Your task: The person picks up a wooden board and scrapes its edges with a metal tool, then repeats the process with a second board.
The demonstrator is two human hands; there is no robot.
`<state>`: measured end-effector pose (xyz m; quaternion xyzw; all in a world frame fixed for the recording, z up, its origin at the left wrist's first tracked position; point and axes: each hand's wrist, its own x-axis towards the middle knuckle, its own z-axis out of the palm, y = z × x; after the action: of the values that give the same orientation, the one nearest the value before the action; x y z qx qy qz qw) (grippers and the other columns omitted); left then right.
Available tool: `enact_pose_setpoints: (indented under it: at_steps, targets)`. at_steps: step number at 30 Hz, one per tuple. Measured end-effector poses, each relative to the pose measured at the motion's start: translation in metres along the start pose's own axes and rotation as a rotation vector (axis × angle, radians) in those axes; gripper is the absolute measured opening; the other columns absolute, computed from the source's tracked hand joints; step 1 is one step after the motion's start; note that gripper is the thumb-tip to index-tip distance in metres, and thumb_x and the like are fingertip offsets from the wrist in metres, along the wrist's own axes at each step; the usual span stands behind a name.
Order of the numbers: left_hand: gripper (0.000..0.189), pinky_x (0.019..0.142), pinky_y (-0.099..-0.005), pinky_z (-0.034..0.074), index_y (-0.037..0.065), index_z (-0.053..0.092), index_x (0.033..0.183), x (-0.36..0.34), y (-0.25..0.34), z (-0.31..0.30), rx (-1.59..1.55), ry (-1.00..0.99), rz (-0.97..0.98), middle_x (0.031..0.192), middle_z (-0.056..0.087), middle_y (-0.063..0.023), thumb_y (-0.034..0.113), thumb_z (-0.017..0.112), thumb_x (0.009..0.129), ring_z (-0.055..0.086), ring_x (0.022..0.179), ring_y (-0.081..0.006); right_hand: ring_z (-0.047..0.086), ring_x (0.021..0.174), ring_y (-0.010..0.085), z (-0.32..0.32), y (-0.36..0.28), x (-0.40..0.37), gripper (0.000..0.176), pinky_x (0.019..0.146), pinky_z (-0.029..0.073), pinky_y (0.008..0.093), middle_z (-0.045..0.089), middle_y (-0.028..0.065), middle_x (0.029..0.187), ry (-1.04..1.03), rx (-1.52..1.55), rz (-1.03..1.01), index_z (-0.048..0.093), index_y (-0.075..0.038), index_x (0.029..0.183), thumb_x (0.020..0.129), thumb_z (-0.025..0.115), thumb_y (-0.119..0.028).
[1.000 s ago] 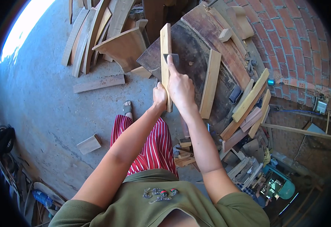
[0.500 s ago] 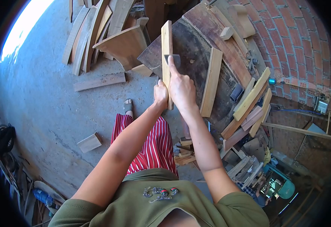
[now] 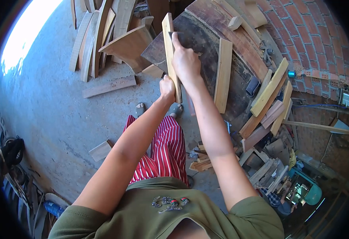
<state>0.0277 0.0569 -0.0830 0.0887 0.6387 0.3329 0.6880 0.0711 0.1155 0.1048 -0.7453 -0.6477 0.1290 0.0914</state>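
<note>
In the head view, a long, narrow wooden board [image 3: 168, 38] stands on edge over the near side of a dark worktable [image 3: 200, 38], its far end pointing away from me. My left hand [image 3: 167, 87] is closed round the lower part of this board, from its left side. Beside the board's right face, my right hand [image 3: 186, 63] is closed on a small dark flat piece [image 3: 180, 36], its index finger stretched along it and pressed towards the board. Most of that piece is hidden by the fingers. Another pale board [image 3: 223, 75] lies on the worktable to the right.
Curved wooden pieces [image 3: 89, 44] lean in a stack at upper left. A loose plank [image 3: 109, 87] and a short offcut [image 3: 100, 150] lie on the floor. More boards [image 3: 268, 89] pile up at right, near a brick wall [image 3: 302, 32]. A green machine [image 3: 312, 194] stands lower right.
Both hands and the board have shifted slightly up and left in view. My right hand with the dark piece has slid farther along towards the board's far end.
</note>
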Motion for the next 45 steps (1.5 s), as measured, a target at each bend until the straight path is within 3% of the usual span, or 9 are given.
enact_pose_setpoints:
  at_steps: [7, 14, 16, 17, 24, 27, 30, 34, 45]
  targets:
    - [0.043, 0.076, -0.0468, 0.052, -0.009, 0.061, 0.109, -0.014, 0.011, -0.006, 0.616, -0.142, 0.343, 0.102, 0.067, -0.0231, 0.022, 0.032, 0.101, 0.068, 0.088, -0.0317, 0.069, 0.077, 0.0442, -0.006, -0.003, -0.059, 0.069, 0.07, 0.055, 0.0545, 0.066, 0.0278, 0.077, -0.183, -0.027, 0.052, 0.034, -0.022, 0.151, 0.088, 0.062, -0.019]
    - [0.039, 0.071, -0.0471, 0.053, -0.005, 0.063, 0.104, 0.026, -0.005, 0.002, -0.162, -0.145, -0.039, 0.097, 0.067, -0.0192, 0.021, 0.034, 0.1, 0.067, 0.083, -0.0312, 0.069, 0.077, 0.0434, 0.003, -0.005, -0.011, 0.066, 0.069, 0.055, 0.0542, 0.066, 0.0264, 0.075, -0.072, -0.039, 0.018, 0.037, -0.02, 0.149, 0.087, 0.057, -0.01]
    - [0.039, 0.073, -0.0465, 0.053, -0.005, 0.063, 0.106, 0.044, -0.023, -0.008, 0.514, -0.274, 0.551, 0.1, 0.068, -0.0183, 0.021, 0.035, 0.1, 0.068, 0.086, -0.0302, 0.069, 0.077, 0.0432, -0.005, -0.006, -0.036, 0.067, 0.069, 0.056, 0.054, 0.066, 0.0263, 0.075, -0.132, -0.079, 0.031, 0.035, -0.02, 0.15, 0.087, 0.056, -0.009]
    - [0.038, 0.075, -0.0457, 0.054, -0.004, 0.064, 0.108, -0.007, 0.027, -0.001, 0.539, -0.185, 0.258, 0.103, 0.069, -0.0176, 0.02, 0.036, 0.1, 0.069, 0.089, -0.0295, 0.07, 0.076, 0.0415, -0.001, -0.003, -0.045, 0.066, 0.068, 0.057, 0.0524, 0.067, 0.0243, 0.075, -0.15, -0.093, 0.03, 0.036, -0.022, 0.149, 0.087, 0.056, -0.011]
    - [0.04, 0.075, -0.0476, 0.053, -0.007, 0.064, 0.104, -0.018, 0.04, 0.011, -0.062, -0.031, -0.124, 0.103, 0.068, -0.0213, 0.021, 0.035, 0.1, 0.068, 0.091, -0.0315, 0.07, 0.076, 0.042, 0.007, 0.001, -0.006, 0.066, 0.068, 0.056, 0.0533, 0.067, 0.0248, 0.074, -0.058, -0.055, -0.009, 0.036, -0.022, 0.15, 0.087, 0.054, -0.009]
    - [0.04, 0.074, -0.048, 0.052, -0.007, 0.064, 0.101, 0.074, -0.039, 0.0, 0.318, -0.227, 0.162, 0.102, 0.067, -0.0214, 0.021, 0.036, 0.099, 0.068, 0.089, -0.0312, 0.069, 0.077, 0.045, -0.002, 0.001, -0.033, 0.064, 0.07, 0.055, 0.0553, 0.066, 0.0267, 0.075, -0.139, -0.055, 0.02, 0.036, -0.026, 0.149, 0.089, 0.05, -0.009]
    - [0.039, 0.072, -0.0482, 0.051, -0.007, 0.064, 0.097, 0.025, -0.002, 0.002, 0.395, -0.119, 0.176, 0.098, 0.067, -0.0213, 0.021, 0.036, 0.099, 0.067, 0.085, -0.0317, 0.069, 0.079, 0.0452, -0.01, -0.004, -0.038, 0.064, 0.072, 0.055, 0.0554, 0.066, 0.0276, 0.076, -0.174, -0.06, 0.027, 0.035, -0.025, 0.15, 0.09, 0.05, -0.01]
    - [0.038, 0.07, -0.047, 0.051, -0.005, 0.064, 0.096, -0.016, 0.034, 0.013, -0.074, 0.048, -0.156, 0.093, 0.067, -0.0182, 0.02, 0.036, 0.098, 0.066, 0.081, -0.0312, 0.071, 0.081, 0.0402, 0.0, -0.008, 0.03, 0.066, 0.072, 0.058, 0.0513, 0.069, 0.0224, 0.081, -0.071, -0.095, 0.003, 0.034, -0.026, 0.15, 0.089, 0.057, -0.015]
    - [0.036, 0.069, -0.0476, 0.05, -0.007, 0.063, 0.095, -0.005, 0.031, 0.006, 0.147, -0.065, -0.034, 0.094, 0.066, -0.0213, 0.019, 0.039, 0.098, 0.066, 0.082, -0.0294, 0.068, 0.076, 0.0443, -0.007, -0.001, -0.011, 0.062, 0.069, 0.055, 0.0549, 0.066, 0.0256, 0.073, -0.158, -0.116, -0.011, 0.036, -0.024, 0.15, 0.091, 0.05, -0.013]
